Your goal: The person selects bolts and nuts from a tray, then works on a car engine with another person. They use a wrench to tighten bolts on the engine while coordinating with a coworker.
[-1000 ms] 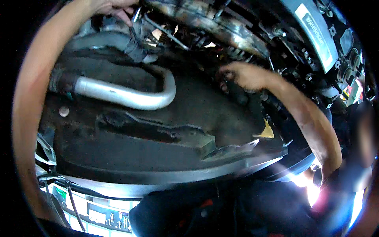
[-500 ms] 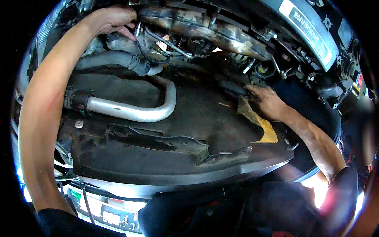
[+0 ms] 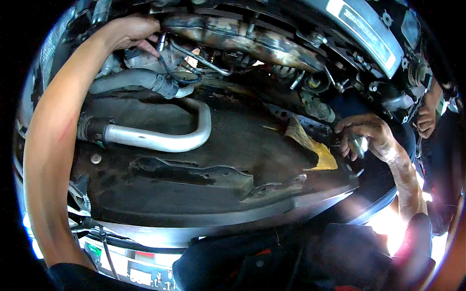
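Note:
My left arm reaches along the left side into the engine bay, and my left hand (image 3: 133, 34) is at the end of a stained metal pipe (image 3: 242, 36). Its fingers curl next to a short shiny metal cylinder (image 3: 161, 42), with a dark cable (image 3: 167, 70) hanging below. The pipe hides part of those fingers, and what they grip is unclear. Over the right edge of the dark panel, my right hand (image 3: 371, 136) is closed around a tool with a shiny metal end (image 3: 359, 146); the palm covers the rest.
A bent silver tube (image 3: 160, 138) and a grey hose (image 3: 126, 81) cross the dark panel (image 3: 233, 145). A torn yellow flap (image 3: 318, 150) lies by its right side. Another person's hand (image 3: 427, 119) is at the far right. A labelled grey bar (image 3: 369, 36) curves overhead.
My right hand has moved right and toward me, away from the yellow flap, carrying the tool. My left hand stays at the pipe. Another person's hand has come into sight at the right.

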### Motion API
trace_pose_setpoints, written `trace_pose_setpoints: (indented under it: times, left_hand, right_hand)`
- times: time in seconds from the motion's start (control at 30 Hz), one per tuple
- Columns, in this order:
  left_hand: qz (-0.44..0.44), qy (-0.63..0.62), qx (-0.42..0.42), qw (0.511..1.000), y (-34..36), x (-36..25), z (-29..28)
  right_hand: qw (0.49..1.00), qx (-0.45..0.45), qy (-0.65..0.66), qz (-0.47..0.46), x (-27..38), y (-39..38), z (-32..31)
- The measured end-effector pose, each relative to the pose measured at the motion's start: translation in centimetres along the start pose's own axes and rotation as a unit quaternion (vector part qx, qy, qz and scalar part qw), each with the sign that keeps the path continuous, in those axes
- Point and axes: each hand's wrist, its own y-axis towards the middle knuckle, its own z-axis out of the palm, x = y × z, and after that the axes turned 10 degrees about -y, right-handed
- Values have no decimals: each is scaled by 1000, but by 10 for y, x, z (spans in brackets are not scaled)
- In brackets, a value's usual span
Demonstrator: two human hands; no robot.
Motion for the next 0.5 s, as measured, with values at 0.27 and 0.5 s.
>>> trace_pose_setpoints:
  times: [0.27, 0.5]
  left_hand:
    - [-57, 42, -33, 997, -23, -18, 13]
    - [-53, 24, -9, 998, -9, -8, 3]
  right_hand:
    - [831, -184, -525, -1, -79, -5, -1]
    - [778, -220, -588, -20, -96, 8, 10]
